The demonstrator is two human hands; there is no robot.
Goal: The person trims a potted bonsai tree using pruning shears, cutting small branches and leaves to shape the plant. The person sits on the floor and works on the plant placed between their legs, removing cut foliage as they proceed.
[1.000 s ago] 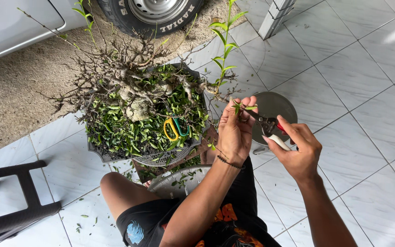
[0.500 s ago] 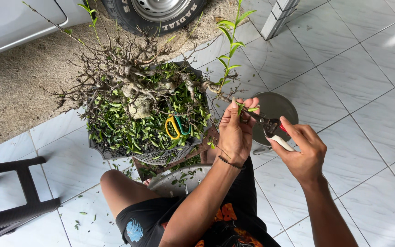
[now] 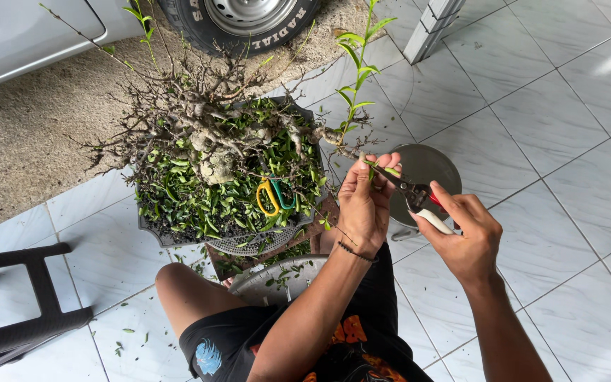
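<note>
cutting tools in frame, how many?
2. Pruning shears in the right hand, blades at the green shoot the left hand pinches. Yellow-and-green-handled scissors lie on the leaves in the pot. Foliage may hide others.

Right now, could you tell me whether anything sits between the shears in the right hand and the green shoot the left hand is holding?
Nothing visible does. The left hand pinches the green shoot near its base, and the shears in the right hand already point their tip at that spot beside the fingers. Only those fingers crowd the cut.

One potted tree (image 3: pixel 213 152), two hands, one pruner (image 3: pixel 419 198), one scissors (image 3: pixel 274 196), one tyre (image 3: pixel 242 18)
</note>
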